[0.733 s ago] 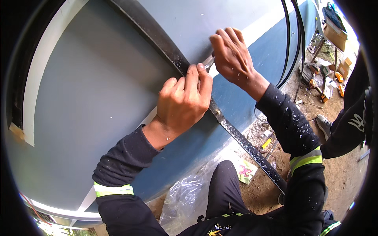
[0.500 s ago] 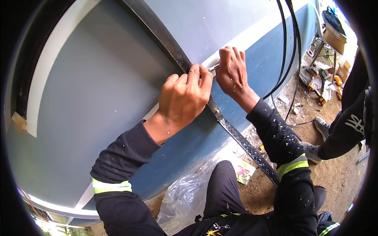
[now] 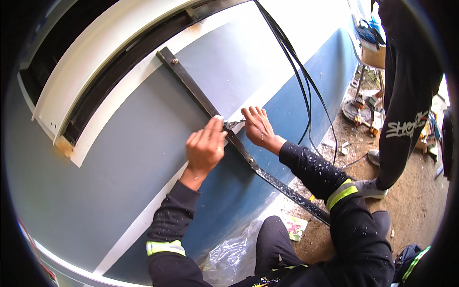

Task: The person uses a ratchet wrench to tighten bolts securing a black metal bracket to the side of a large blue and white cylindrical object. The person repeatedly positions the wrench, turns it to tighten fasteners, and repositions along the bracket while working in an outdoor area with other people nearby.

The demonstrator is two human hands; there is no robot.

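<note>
Working with both hands at a black metal bar [image 3: 189,88], set slantwise against a grey, white and blue panel [image 3: 129,138]. Gripping a silver wrench-like tool [image 3: 232,125] with right hand [image 3: 260,128], fingers curled tight round its right end, back of hand up. Placing tool head on the bar, right between the two hands, roughly over the white stripe. Touching the bar with left hand [image 3: 205,149], fingertips just beside the tool head, palm side hidden. Can't tell whether closed on anything there. Bolted near the bar's upper end: see bolt head [image 3: 175,60], close to the white strip under a dark slot [image 3: 91,117]. Running the bar down-right past both hands, then bending and passing behind right sleeve [image 3: 306,160]. Note white flecks on bar's lower stretch and on that sleeve. Hanging right of the hands, against the panel: black cables [image 3: 291,52], well clear of the tool. Lying low, beside own knee [image 3: 272,234]: clear plastic sheet [image 3: 227,258] to the left, small printed packet [image 3: 295,227] to the right. Standing close by at far right: co-worker, seen as a dark trouser leg [image 3: 406,95] and grey shoe [image 3: 370,189] on bare ground [image 3: 406,210]. Scattered beyond: orange-and-black power tools [image 3: 370,125], too small to tell apart.
</note>
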